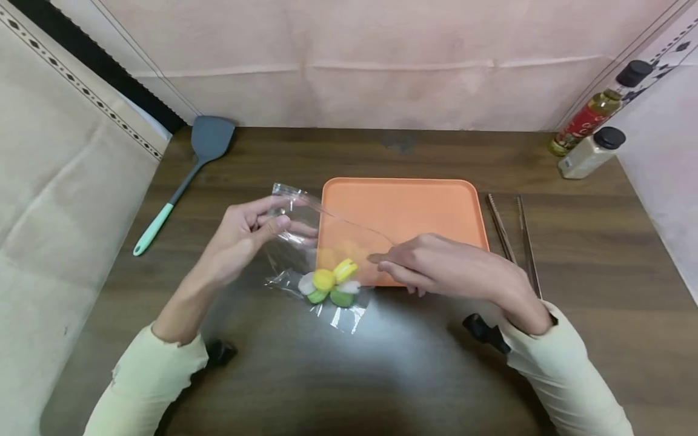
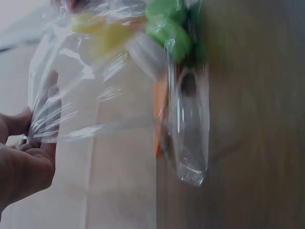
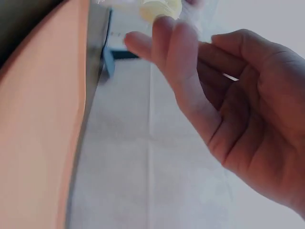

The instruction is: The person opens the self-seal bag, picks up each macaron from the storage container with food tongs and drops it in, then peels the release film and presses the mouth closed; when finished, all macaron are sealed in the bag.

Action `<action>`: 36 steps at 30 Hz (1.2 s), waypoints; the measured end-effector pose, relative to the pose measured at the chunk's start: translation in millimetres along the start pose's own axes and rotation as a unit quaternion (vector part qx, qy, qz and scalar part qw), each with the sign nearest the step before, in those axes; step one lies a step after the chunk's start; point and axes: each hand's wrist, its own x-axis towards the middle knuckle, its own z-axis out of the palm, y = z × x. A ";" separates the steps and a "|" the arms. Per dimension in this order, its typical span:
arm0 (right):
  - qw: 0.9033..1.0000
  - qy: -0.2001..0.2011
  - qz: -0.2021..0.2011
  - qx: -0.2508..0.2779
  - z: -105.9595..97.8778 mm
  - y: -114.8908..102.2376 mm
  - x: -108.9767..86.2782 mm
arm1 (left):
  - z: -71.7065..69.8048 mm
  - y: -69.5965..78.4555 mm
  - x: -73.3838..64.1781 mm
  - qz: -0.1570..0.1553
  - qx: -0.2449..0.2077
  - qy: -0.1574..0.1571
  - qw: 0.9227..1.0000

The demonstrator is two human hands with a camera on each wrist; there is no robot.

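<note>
A clear plastic bag (image 1: 291, 257) hangs between the two hands over the left part of an orange tray (image 1: 403, 206). Several small rounded pieces (image 1: 324, 280) in yellow, green and white lie at its bottom. My left hand (image 1: 253, 227) holds the bag's upper left side, thumb on one face and fingers behind the film; the left wrist view shows the hand (image 2: 31, 157) gripping the gathered plastic. At the bag's right edge, my right hand (image 1: 442, 266) pinches the film between thumb and index finger. In the right wrist view, the fingertips meet beside a yellow piece (image 3: 159, 8).
A spatula (image 1: 209, 142) with a mint handle lies at the left. Right of the tray lie metal tongs (image 1: 501, 227), partly under the right forearm. An oil bottle (image 1: 589, 118) and a black-capped jar (image 1: 589, 154) stand at the back right. Pale cloth (image 1: 382, 66) hangs behind.
</note>
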 end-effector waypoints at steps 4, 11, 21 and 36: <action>0.988 0.085 -0.055 -0.113 4.7 8.6 -25.7 | 22.4 8.1 -10.6 0.020 -0.024 -0.005 0.999; 0.929 0.226 -0.216 -0.197 -3.9 23.2 -38.5 | 46.3 22.1 -35.4 0.061 -0.098 0.020 0.993; 0.903 0.264 -0.223 -0.255 -13.8 24.3 -56.1 | 71.5 17.4 -35.4 0.163 -0.201 -0.020 0.966; 0.902 0.248 -0.198 -0.293 -16.6 35.1 -64.6 | 82.5 11.2 -25.8 0.197 -0.236 -0.011 0.952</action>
